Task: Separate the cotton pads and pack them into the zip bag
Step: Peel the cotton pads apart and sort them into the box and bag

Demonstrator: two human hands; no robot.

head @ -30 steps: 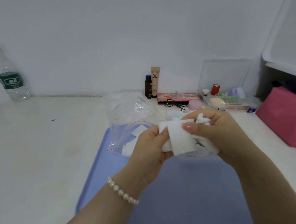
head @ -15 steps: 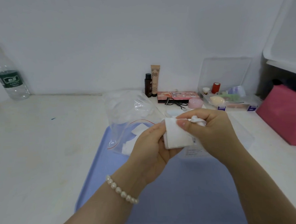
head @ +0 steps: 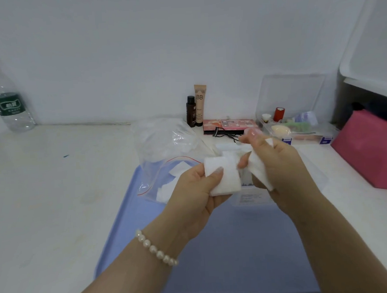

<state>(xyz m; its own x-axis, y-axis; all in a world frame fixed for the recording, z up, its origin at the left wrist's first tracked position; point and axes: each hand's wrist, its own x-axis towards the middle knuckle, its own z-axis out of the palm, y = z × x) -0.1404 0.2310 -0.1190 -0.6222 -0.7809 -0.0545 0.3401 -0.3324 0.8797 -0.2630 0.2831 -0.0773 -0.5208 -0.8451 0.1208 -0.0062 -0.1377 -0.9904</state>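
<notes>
My left hand (head: 196,189) pinches a white square stack of cotton pads (head: 224,178) between thumb and fingers, above the blue tray (head: 129,229). My right hand (head: 277,166) grips a separate white cotton pad (head: 258,168), held a little apart to the right of the stack. The clear zip bag (head: 166,168) with a red seal line lies open on the tray's far left corner, with a few white pads inside. A clear plastic packet (head: 250,195) with printed text lies on the tray under my hands, partly hidden.
Along the wall stand a dark bottle (head: 191,111), a BB cream tube (head: 200,105), a pink palette (head: 228,126) and a clear box of cosmetics (head: 297,126). A pink pouch (head: 374,149) sits at right, a water bottle (head: 6,101) far left.
My hands held the pads together as one stack; now the right hand has pulled one pad off to the right while the left keeps the stack.
</notes>
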